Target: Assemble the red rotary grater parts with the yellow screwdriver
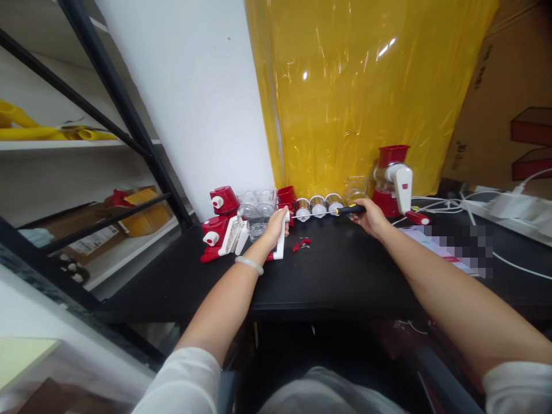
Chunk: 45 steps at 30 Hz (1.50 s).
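My left hand (pixel 273 230) is closed around a white crank handle (pixel 281 244), whose arm hangs down toward the table. In my right hand (pixel 370 217) is a screwdriver (pixel 350 209) with a black and yellow grip. Its long thin shaft runs left and its tip meets the upper end of the crank handle; whether it sits in a screw I cannot tell. Below the shaft, small red pieces and screws (pixel 304 244) lie on the black table. Behind it stand several metal grater drums (pixel 318 207) with white ends and a red hopper (pixel 286 196).
Red housings (pixel 224 199), loose white crank handles (pixel 237 234) and clear plastic parts (pixel 257 204) crowd the table's left. An assembled red and white rotary grater (pixel 391 183) stands at the back right, near white cables (pixel 444 204) and a sheet (pixel 440 248). A shelf rack (pixel 146 149) borders the left.
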Each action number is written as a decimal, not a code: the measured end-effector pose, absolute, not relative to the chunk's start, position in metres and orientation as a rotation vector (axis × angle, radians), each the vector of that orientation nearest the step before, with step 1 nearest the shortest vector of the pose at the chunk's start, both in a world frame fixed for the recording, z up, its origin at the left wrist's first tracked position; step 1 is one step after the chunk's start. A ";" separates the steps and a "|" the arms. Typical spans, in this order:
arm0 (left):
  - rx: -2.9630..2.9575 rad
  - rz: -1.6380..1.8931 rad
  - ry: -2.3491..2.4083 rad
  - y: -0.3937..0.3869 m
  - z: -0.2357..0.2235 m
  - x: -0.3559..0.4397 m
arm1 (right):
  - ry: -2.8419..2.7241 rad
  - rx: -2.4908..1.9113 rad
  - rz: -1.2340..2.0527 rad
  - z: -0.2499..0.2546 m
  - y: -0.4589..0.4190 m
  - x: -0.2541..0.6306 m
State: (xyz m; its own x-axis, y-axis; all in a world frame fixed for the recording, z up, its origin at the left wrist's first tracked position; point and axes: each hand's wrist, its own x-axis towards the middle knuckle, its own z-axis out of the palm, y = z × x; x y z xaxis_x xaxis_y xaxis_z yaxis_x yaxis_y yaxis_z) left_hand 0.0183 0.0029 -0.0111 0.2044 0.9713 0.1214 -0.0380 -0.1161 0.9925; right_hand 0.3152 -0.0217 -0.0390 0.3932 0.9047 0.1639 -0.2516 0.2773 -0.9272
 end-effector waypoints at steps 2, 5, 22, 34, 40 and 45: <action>1.373 1.154 0.977 0.004 -0.012 0.018 | -0.743 -0.985 0.940 -0.038 -0.021 0.315; 1.370 1.161 0.997 0.005 -0.012 0.018 | -0.733 -1.098 0.894 -0.038 -0.021 0.314; 1.362 1.141 0.987 0.005 -0.012 0.018 | -0.671 -0.952 0.982 -0.036 -0.024 0.314; 1.348 1.163 1.002 0.004 -0.012 0.018 | -0.777 -1.104 0.821 -0.043 -0.019 0.313; 1.345 1.139 0.963 0.002 -0.011 0.017 | -0.702 -0.958 0.945 -0.037 -0.022 0.310; 1.360 1.137 0.957 0.004 -0.011 0.016 | -0.703 -1.071 0.905 -0.040 -0.018 0.313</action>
